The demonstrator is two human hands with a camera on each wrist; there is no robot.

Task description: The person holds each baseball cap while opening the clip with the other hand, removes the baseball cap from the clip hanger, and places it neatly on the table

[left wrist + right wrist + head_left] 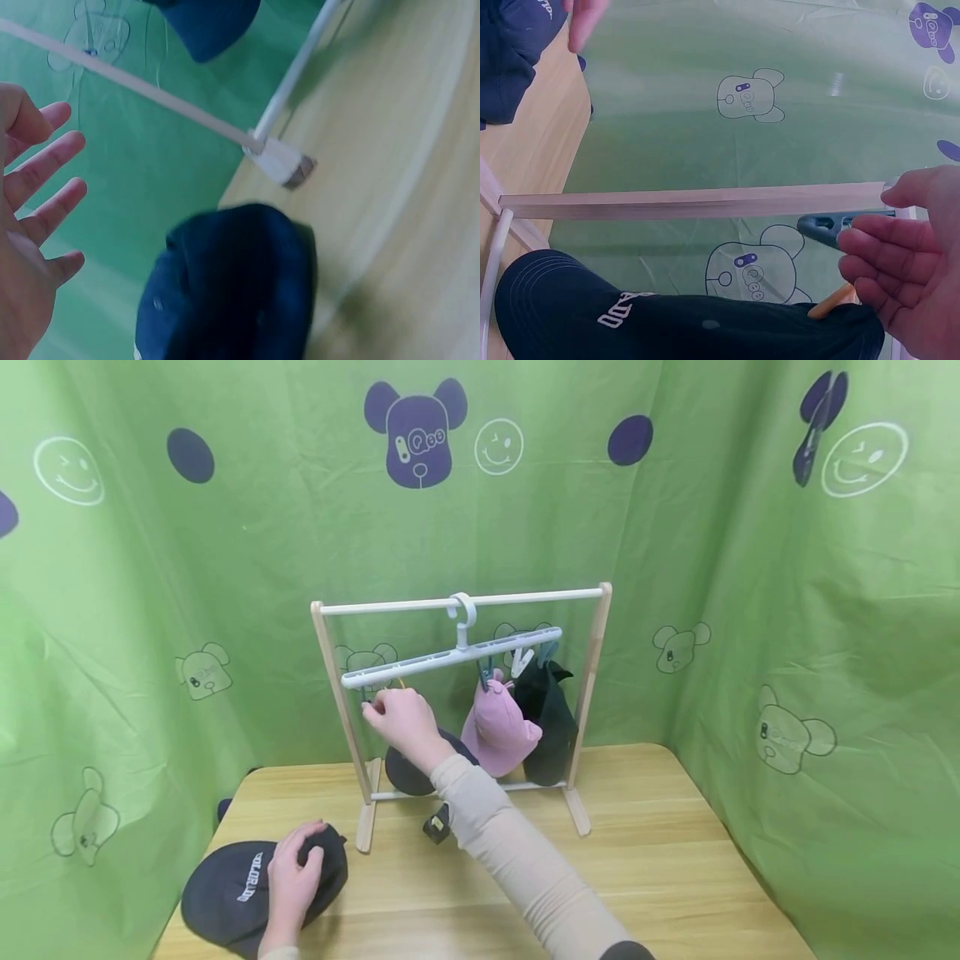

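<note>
My left hand (292, 872) is over a dark cap (221, 889) with white lettering on the table at the front left. In the left wrist view its fingers (45, 169) are spread, beside the cap and not gripping it. My right hand (405, 718) is raised at the left end of a pale hanger (405, 668). Its loosely bent fingers are right by a teal clip (821, 227) in the right wrist view. Just below, an orange clip (831, 301) bites the edge of a second dark lettered cap (675, 322), which hangs down, partly hidden by the arm in the head view.
The hanger hooks over the bar of a wooden rack (592, 685). A pink cap (498, 727) and a dark green cap (551, 727) hang on its right side, near a white clip (522, 662). A small black object (437, 825) lies at the rack's front. Green curtain (525, 543) surrounds the table.
</note>
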